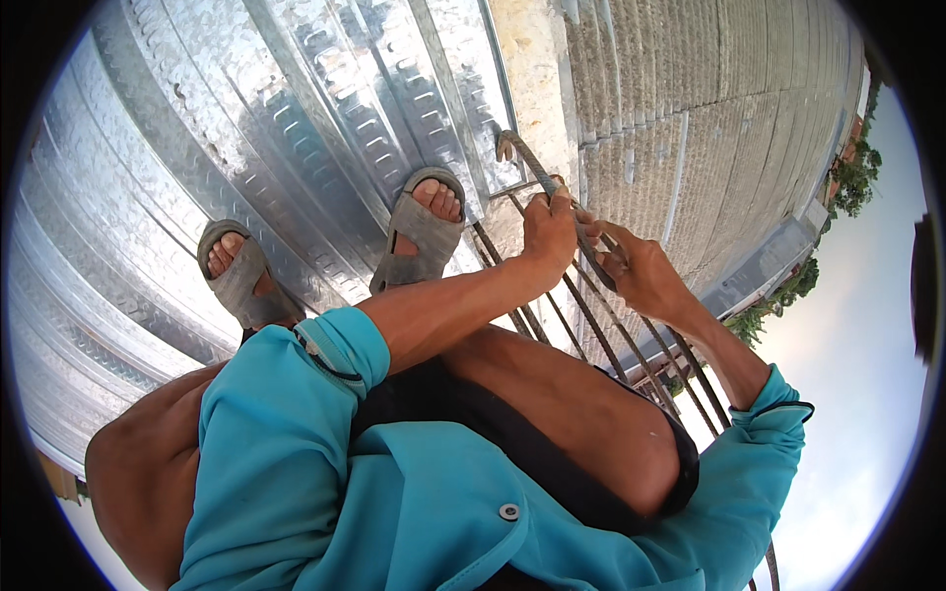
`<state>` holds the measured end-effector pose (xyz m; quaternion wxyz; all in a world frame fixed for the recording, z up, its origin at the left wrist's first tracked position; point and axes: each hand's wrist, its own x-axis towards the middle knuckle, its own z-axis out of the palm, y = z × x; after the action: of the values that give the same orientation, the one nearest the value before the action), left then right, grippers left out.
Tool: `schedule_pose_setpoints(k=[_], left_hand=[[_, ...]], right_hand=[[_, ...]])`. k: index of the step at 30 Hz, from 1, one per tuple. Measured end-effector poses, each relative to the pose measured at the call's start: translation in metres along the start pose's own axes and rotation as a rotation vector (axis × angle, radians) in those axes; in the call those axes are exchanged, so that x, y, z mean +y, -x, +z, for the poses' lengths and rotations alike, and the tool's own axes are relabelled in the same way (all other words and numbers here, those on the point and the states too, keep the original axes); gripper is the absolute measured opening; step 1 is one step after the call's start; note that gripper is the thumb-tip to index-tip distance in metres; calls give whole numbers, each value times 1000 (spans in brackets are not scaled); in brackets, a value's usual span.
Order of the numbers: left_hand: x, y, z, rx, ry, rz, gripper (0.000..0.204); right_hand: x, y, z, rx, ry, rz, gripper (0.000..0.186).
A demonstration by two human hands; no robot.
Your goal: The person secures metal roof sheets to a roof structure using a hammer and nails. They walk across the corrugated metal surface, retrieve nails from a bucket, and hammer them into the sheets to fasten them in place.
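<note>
A dark steel bar with a hooked, claw-like end (527, 156) runs slantwise through both hands. My left hand (550, 236) is closed around its middle, the thumb side toward the hook. Just to the right, my right hand (642, 276) is closed at the lower part of the same bar, fingertips close to the left hand. The fingers partly hide the bar there. Under and beside the hands, several ribbed steel rods (591, 320) stick out past the edge of the metal deck. Whether the bar touches a rod cannot be made out.
Shiny corrugated metal decking (296, 128) lies under my sandalled feet (424, 231). A pale concrete strip (532, 74) borders it, then a rough grey block wall (680, 128). Trees (855, 177) and sky show beyond the edge on the right. My bent knees are close below my forearms.
</note>
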<state>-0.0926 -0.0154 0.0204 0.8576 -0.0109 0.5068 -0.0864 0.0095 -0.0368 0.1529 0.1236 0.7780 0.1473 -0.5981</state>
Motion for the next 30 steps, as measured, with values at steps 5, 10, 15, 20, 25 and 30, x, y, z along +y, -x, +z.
schedule_pose_setpoints(k=[5,10,15,20,25,30], left_hand=[[-8,-3,-6,-49,-39,-57,35],[-6,0,-11,-86,114,-92,32],[-7,6,-22,-95,178,-152,33],[-10,10,-27,-12,150,-246,34],[0,15,-31,-15,-19,-222,37],[-3,13,-54,-96,7,-282,38]], right_hand=[[10,7,12,25,-13,-195,56],[0,8,11,6,101,-216,59],[9,9,38,106,301,-320,58],[6,14,45,48,610,-305,61],[-10,15,47,-38,628,-273,61],[-26,10,53,-190,545,-187,65]])
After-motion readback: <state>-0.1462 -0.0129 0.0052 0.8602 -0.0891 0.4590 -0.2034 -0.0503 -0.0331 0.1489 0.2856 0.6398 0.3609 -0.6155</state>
